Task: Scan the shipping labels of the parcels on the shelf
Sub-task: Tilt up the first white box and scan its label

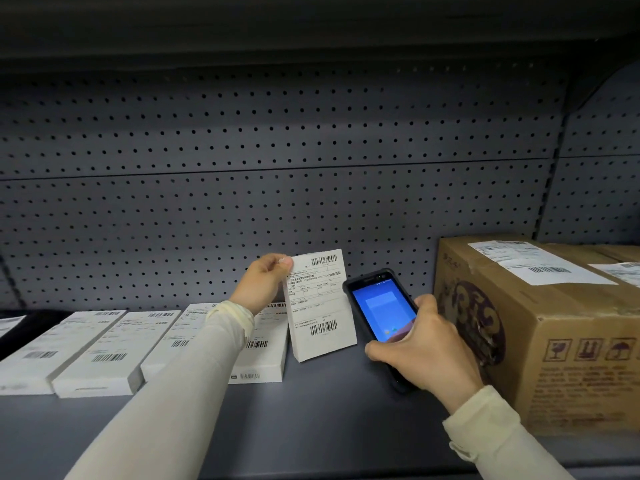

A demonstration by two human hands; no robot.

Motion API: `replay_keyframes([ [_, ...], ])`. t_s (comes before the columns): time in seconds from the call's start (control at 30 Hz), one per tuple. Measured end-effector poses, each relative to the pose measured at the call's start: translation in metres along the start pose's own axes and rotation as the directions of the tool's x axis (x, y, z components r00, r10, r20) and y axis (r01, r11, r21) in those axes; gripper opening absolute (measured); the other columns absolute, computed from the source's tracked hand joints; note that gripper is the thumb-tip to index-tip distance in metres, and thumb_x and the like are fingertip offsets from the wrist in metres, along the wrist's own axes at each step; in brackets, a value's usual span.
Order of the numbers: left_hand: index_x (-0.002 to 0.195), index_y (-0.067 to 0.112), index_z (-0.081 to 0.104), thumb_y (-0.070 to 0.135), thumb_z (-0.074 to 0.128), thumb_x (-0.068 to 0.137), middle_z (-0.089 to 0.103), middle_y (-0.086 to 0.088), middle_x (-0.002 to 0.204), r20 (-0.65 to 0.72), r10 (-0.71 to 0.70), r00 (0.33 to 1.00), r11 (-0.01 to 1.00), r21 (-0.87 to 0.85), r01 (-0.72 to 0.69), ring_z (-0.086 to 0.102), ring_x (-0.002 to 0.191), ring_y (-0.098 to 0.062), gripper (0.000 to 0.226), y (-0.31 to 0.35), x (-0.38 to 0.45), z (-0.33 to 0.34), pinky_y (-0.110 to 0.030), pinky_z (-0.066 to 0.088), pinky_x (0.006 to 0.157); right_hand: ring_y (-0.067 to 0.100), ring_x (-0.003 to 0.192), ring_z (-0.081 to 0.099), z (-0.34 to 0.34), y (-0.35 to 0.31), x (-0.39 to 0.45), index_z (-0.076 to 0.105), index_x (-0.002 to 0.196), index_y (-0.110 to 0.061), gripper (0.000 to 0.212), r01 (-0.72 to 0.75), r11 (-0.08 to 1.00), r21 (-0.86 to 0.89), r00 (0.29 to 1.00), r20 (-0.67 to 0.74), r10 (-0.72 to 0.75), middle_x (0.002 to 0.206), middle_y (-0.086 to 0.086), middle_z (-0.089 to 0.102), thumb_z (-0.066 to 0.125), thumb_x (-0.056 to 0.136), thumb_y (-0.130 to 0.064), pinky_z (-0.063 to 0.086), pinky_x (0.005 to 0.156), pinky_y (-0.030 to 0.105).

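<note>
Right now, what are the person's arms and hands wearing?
Both arms wear long, cream-coloured sleeves with snug ribbed cuffs at the wrists. The left hand and the right hand are bare: no gloves, rings or watch show. A thumbnail on the left hand looks pale.

Sleeves: you wore long cream sleeves on both arms.
Cuffs: yours were ribbed, ending at the wrists.
Hands: your left hand and right hand were bare.

Grey shelf bears flat white parcels and a cardboard box.
</note>
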State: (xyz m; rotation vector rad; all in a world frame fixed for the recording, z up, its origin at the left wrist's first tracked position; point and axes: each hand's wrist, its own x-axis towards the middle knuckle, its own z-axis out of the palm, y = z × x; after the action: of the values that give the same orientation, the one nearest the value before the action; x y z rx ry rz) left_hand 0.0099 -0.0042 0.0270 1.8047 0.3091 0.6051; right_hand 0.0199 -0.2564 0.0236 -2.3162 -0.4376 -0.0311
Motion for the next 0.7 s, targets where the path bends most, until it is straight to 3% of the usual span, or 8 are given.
replay_keyframes([
  [0.1,0.102,0.016,0.060,0.027,0.048,0.097,0.065,0.004,0.097,0.009,-0.013,1.000,1.000,0.026,0.012,0.060,0.091,-0.013,0.017,-0.001,0.004,-0.003,-0.033,0.043,0.094,0.011,0.079,0.061,-0.003,-0.007,-0.004,0.025,0.100,-0.026,0.065,0.002,1.000,-0.007,1.000,0.012,-0.002,0.085,-0.007,0.063,0.076,0.063,-0.040,0.053,0.067,0.030],
  [0.17,0.100,0.018,0.061,0.029,0.049,0.097,0.068,-0.002,0.101,0.031,-0.031,0.999,1.000,0.001,0.031,0.064,0.099,-0.024,0.016,-0.001,0.005,-0.003,-0.043,0.048,0.096,0.011,0.079,0.061,-0.004,-0.011,-0.007,0.026,0.100,-0.025,0.065,0.000,1.000,-0.008,1.000,0.027,0.000,0.085,-0.007,0.063,0.076,0.062,-0.041,0.054,0.068,0.031],
  [0.3,0.100,0.015,0.058,0.024,0.046,0.098,0.067,-0.005,0.093,0.047,-0.034,0.998,0.997,-0.063,0.037,0.066,0.090,-0.029,0.015,0.003,0.003,0.001,-0.045,0.054,0.087,0.010,0.077,0.060,-0.004,-0.017,-0.013,0.030,0.100,-0.025,0.063,-0.005,1.000,0.014,0.999,0.052,0.004,0.082,-0.008,0.062,0.077,0.061,-0.041,0.054,0.067,0.031],
  [0.47,0.100,0.015,0.056,0.023,0.047,0.098,0.062,0.000,0.086,0.041,-0.030,0.999,0.996,-0.086,0.033,0.064,0.081,-0.021,0.012,0.007,0.003,0.005,-0.035,0.055,0.075,0.008,0.076,0.060,-0.004,-0.019,-0.021,0.029,0.099,-0.025,0.062,-0.004,0.998,0.055,0.999,0.047,0.002,0.077,-0.010,0.062,0.077,0.062,-0.037,0.053,0.070,0.030],
  [0.7,0.094,0.020,0.057,0.024,0.047,0.098,0.065,-0.002,0.088,0.046,-0.047,0.998,0.994,-0.093,0.051,0.064,0.086,-0.027,0.012,0.007,0.001,0.004,-0.045,0.054,0.086,0.007,0.081,0.060,-0.003,-0.019,-0.027,0.026,0.096,-0.026,0.062,-0.009,0.998,0.060,0.999,0.043,0.006,0.079,-0.010,0.064,0.075,0.061,-0.039,0.055,0.076,0.033],
])
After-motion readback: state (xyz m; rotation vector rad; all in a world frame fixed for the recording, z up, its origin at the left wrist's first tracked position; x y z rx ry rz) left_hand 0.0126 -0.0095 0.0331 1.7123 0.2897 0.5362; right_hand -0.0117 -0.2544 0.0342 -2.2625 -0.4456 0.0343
